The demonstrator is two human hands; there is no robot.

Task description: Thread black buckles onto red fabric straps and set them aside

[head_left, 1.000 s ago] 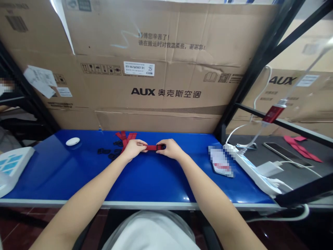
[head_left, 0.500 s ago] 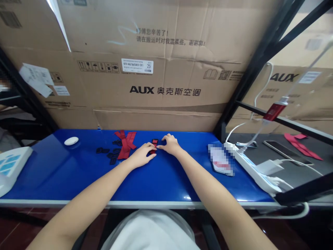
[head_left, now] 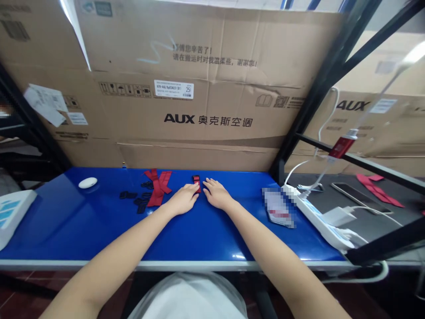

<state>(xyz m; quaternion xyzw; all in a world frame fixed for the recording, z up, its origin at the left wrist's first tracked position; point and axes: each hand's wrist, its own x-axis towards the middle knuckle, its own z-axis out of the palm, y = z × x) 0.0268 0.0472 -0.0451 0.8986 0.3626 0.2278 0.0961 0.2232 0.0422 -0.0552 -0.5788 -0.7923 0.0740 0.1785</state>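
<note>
My left hand lies flat on the blue table with its fingers stretched out, the fingertips touching a short red strap with a black buckle. My right hand rests beside it, fingers spread and apart, just right of that strap and holding nothing. To the left of my left hand lies a small pile of red straps with several black plastic buckles around it.
A white oval object sits at the table's far left, a white and blue device at the left edge. A blurred card, a white power strip with cables and a phone lie right. Cardboard boxes wall the back.
Both hands held the red strap stretched between them; they have set it down on the table and now lie flat with fingers open beside it.
</note>
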